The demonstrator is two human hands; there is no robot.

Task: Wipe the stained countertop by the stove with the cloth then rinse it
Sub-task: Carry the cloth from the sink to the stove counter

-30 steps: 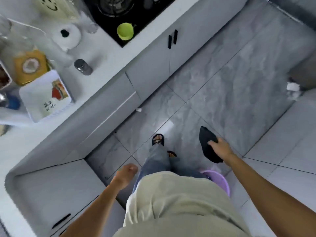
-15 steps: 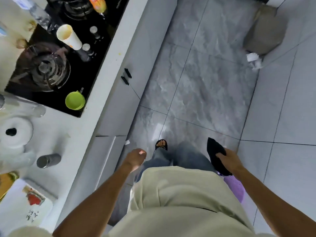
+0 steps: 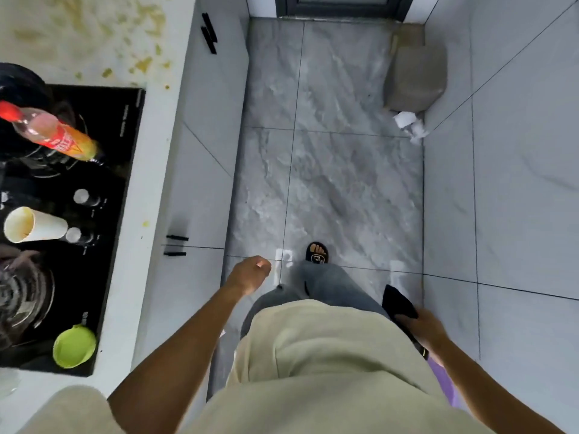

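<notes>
The right hand [image 3: 423,327] has its grip clamped on the dark cloth [image 3: 398,302] while the approach proceeds, left hand [image 3: 250,274] loosely curled, empty; next, carry it forward-left to the stained bench [image 3: 94,36].

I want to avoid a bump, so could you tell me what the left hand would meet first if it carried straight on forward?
Probably nothing: ahead of the left hand only bare floor shows, with the cabinet fronts off to its side, though depth is unclear.
</notes>
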